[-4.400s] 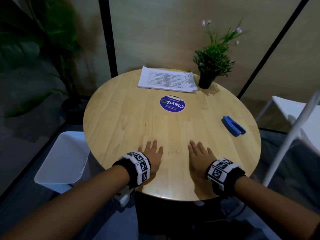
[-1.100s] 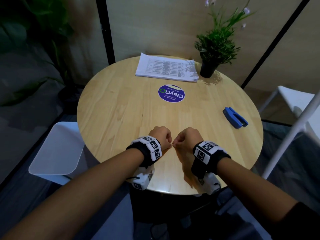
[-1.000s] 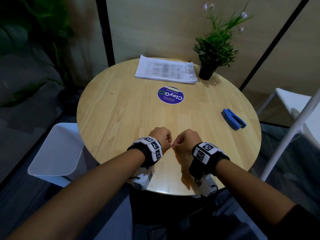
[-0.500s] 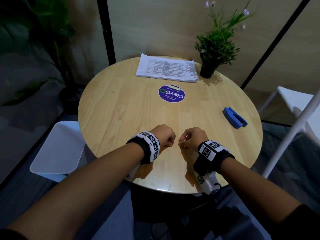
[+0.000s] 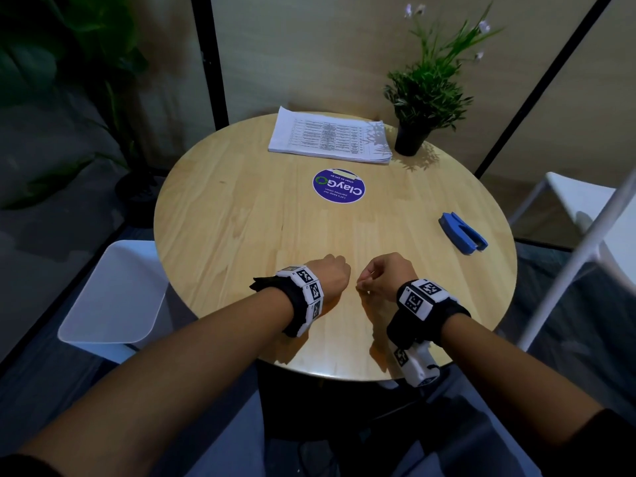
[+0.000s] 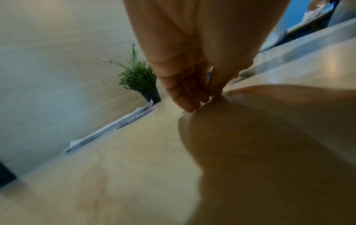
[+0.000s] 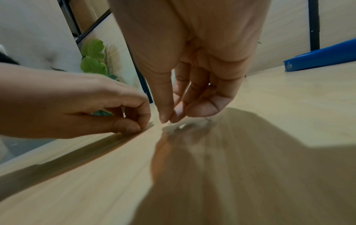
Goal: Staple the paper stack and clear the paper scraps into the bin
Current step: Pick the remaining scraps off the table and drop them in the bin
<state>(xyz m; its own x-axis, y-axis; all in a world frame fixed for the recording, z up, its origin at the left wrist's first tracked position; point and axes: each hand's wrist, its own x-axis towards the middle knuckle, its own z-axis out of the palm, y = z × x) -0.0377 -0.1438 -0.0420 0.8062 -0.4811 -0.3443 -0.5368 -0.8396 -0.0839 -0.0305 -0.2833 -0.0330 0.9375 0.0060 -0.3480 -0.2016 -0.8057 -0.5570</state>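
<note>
A white printed paper stack (image 5: 329,136) lies at the far edge of the round wooden table (image 5: 241,215). A blue stapler (image 5: 463,232) rests at the right side, well away from both hands. My left hand (image 5: 335,275) and right hand (image 5: 373,278) hover side by side over the near part of the table, a small gap between them. In the right wrist view my left hand (image 7: 134,121) has thumb and forefinger pressed together against the wood, and my right hand (image 7: 173,117) has its fingertips bunched. Nothing shows in either hand. No scraps or bin are in view.
A potted green plant (image 5: 413,132) stands just right of the paper stack. A round purple sticker (image 5: 339,185) marks the table's middle. A white chair (image 5: 113,297) sits at the left and another white chair (image 5: 585,208) at the right. Wall panels close the back.
The hands lay flat on the table at first, then curled into fists with knuckles touching. Since a second ago they have drawn slightly apart.
</note>
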